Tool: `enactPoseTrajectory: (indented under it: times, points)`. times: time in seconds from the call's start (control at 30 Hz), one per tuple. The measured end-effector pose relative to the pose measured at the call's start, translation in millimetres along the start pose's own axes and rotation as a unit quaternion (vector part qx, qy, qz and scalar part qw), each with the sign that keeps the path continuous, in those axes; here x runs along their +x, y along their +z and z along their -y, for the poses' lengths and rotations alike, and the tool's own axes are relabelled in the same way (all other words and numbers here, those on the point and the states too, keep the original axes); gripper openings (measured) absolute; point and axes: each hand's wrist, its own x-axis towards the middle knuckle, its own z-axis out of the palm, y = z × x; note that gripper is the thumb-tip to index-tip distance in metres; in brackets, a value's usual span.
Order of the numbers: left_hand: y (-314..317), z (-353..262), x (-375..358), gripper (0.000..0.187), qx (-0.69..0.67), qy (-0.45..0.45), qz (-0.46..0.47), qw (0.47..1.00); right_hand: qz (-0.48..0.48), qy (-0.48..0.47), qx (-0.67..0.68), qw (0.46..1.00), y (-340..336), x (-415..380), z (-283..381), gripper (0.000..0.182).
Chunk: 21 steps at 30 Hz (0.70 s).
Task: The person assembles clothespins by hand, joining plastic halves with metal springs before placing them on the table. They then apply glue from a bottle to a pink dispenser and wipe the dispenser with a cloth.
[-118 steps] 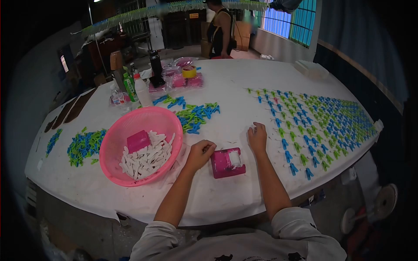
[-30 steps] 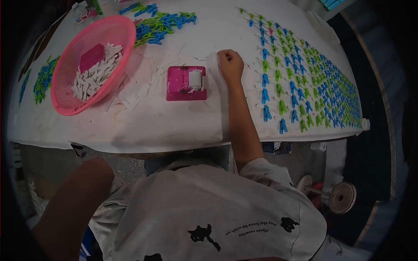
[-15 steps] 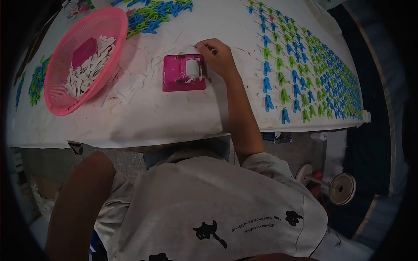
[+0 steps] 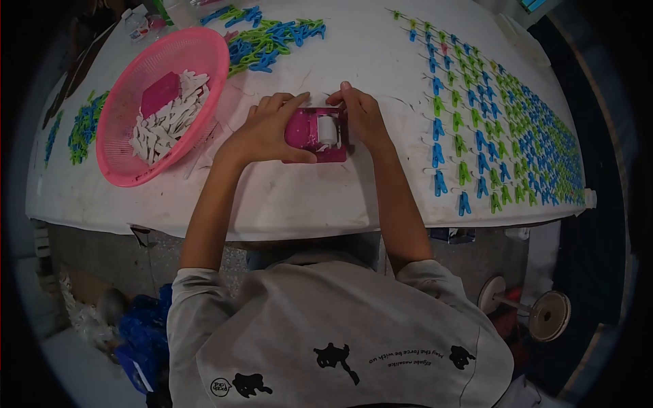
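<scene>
left hand (image 4: pixel 266 130) clasps magenta holder (image 4: pixel 300 133), roll (image 4: pixel 327 129) inside

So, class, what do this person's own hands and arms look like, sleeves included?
The left hand and right hand are bare, without gloves. The short sleeves are pale grey, part of a shirt with black printed figures and small lettering.

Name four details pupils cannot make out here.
- Left edge of the magenta holder: head view, hidden by the left hand.
- Floor of the pink basket: head view, hidden under white strips.
- Top of the green bottle: head view, cut off by upper edge.
- Exact count of the far-right clothespins: head view, too small, blurred.
</scene>
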Motion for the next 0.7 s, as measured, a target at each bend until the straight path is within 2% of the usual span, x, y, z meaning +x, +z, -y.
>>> enactPoseTrajectory:
  times: [0.1, 0.23, 0.3, 0.5, 0.57, 0.7]
  points:
    - [8, -3, 11, 0.102, -0.026, -0.004, 0.051, 0.998, -0.010, 0.022, 0.010, 1.000, -1, 1, -2, 0.059]
    - [10, -6, 16, 0.097, -0.065, -0.009, 0.079, 0.995, 0.009, 0.026, -0.011, 1.000, -3, 6, -8, 0.062]
    - [14, -2, 14, 0.093, -0.082, 0.025, 0.029, 0.996, 0.013, 0.030, -0.037, 0.999, -4, 8, -9, 0.063]
    - [17, 2, 14, 0.093, -0.072, 0.048, 0.010, 0.996, 0.011, 0.005, -0.155, 0.988, -1, 13, -7, 0.048]
    - [18, 2, 14, 0.093, -0.082, 0.047, 0.007, 0.995, -0.002, -0.053, -0.164, 0.985, 0, 13, -9, 0.036]
    - [20, 4, 15, 0.091, -0.101, 0.052, 0.002, 0.993, 0.007, -0.011, -0.166, 0.986, -1, 13, -6, 0.030]
